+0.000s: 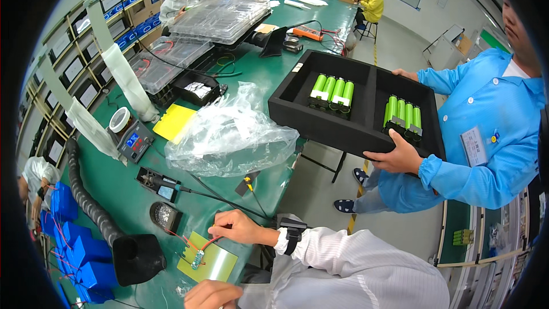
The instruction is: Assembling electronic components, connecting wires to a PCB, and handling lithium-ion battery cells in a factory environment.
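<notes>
A small green circuit board [198, 259] with red wires lies on a yellow-green sheet [220, 263] on the bench. My right hand [237, 227], with a black band at its wrist, is closed in a pinch over the sheet's far edge. A thick red wire [210, 241] runs from the board up to its fingertips. Beside the sheet's near edge is my left hand [213, 294], its fingers curled and partly cut off by the frame's lower edge. What it holds, if anything, is hidden.
A co-worker in blue holds a black tray [366, 120] of green battery packs [331, 94] at the bench's right edge. Around my hands are a solder-tip cleaner [166, 216], soldering stand [157, 185], black fume hose [137, 257], blue packs [94, 269] and clear plastic bag [229, 137].
</notes>
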Tool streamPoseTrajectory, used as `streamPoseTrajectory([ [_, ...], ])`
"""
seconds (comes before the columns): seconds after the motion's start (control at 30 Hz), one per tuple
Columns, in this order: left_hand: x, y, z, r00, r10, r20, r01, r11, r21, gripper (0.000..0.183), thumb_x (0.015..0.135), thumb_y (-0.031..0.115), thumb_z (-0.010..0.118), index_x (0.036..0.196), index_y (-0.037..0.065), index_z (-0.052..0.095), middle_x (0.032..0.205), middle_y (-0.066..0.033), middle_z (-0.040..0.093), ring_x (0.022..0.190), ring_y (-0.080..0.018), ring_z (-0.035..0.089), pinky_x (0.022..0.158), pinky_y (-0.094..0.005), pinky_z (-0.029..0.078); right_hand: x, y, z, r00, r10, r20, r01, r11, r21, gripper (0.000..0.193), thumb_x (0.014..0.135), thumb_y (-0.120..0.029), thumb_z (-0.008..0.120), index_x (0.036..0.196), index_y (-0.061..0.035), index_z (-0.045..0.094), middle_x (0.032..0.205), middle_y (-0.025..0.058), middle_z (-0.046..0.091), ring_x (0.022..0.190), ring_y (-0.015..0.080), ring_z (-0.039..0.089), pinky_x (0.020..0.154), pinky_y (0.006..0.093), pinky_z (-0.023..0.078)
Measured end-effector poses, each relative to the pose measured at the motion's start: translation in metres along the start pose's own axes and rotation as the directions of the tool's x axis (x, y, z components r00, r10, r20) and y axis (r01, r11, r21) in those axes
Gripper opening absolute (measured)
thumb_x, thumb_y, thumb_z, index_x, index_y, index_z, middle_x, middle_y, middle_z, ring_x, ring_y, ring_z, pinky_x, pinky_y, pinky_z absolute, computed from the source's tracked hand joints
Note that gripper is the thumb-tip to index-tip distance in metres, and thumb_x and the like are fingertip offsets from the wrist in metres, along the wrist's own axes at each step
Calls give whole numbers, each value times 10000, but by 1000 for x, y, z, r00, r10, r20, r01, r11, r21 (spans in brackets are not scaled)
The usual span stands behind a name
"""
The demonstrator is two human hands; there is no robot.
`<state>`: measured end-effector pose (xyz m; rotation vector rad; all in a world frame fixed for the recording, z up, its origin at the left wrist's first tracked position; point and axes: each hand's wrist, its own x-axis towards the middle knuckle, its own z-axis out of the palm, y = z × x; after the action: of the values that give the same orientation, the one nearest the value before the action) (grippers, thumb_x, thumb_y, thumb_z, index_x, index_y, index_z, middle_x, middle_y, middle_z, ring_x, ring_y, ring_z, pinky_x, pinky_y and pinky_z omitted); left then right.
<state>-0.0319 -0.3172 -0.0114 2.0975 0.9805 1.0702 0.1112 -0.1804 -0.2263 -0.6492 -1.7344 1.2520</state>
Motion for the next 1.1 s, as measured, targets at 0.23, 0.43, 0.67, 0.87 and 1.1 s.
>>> streamPoseTrajectory([
  [0.23,-108,-59,40,793,-410,-451,534,823,192,157,770,3,683,922,-11,647,861,-110,634,777,-253,602,680,-326,458,-10,-48,-13,994,-87,-63,86,996,-15,206,915,-50,657,1117,-51,693,833,51,645,657,136,594,611,282,492],
  [0.43,-170,-66,53,607,-556,-568,767,596,236,493,803,18,692,1277,-1,554,1290,-178,543,1195,-330,521,955,-395,455,-24,-49,-15,993,66,100,-53,990,-128,197,874,-106,702,1064,-55,708,927,87,672,776,223,650,672,329,523],
  [0.67,-169,-109,64,596,-551,-584,782,563,267,682,877,160,727,1435,-50,395,1418,-269,464,1352,-438,402,1141,-480,315,-21,-37,12,991,-112,74,135,817,-561,263,778,-100,708,1035,-48,685,960,89,617,984,292,562,825,429,435],
  [0.87,-151,-119,72,525,-559,-641,725,688,-6,677,878,98,717,1449,-49,385,1426,-220,491,1326,-346,473,1130,-429,348,-18,-26,24,981,-162,111,196,783,-590,146,824,-110,711,951,-60,659,921,58,630,869,294,567,742,421,425],
  [1.1,-136,-84,77,260,-580,-772,165,814,-556,519,864,-30,646,1362,2,503,1101,-103,595,1004,-177,605,850,-308,509,-35,-60,13,996,42,85,-37,997,-62,31,965,-21,604,980,6,607,935,66,579,779,130,543,667,259,445],
])
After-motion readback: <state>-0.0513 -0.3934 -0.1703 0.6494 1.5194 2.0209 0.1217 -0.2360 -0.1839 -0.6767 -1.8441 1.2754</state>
